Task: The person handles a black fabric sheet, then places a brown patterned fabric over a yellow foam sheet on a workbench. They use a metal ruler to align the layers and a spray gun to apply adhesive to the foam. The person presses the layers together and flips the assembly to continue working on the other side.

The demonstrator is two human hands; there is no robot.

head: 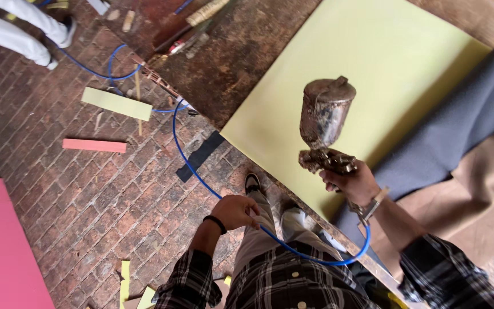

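My right hand point(354, 182) grips a grimy metal spray gun point(322, 127) with a cup on top, held above the near edge of a pale yellow foam sheet point(367, 63) that lies on a worn wooden table point(241, 54). My left hand point(235, 210) hangs by my hip and closes on the blue air hose point(192, 166), which loops from the gun's base under my arm and trails away over the brick floor.
A grey fabric roll point(458, 126) lies on the table's right. Yellow point(116, 103) and pink point(94, 145) foam strips and a black strip point(200, 155) lie on the brick floor. Pink sheets point(1, 246) lie at left. Another person's legs point(24, 26) stand top left.
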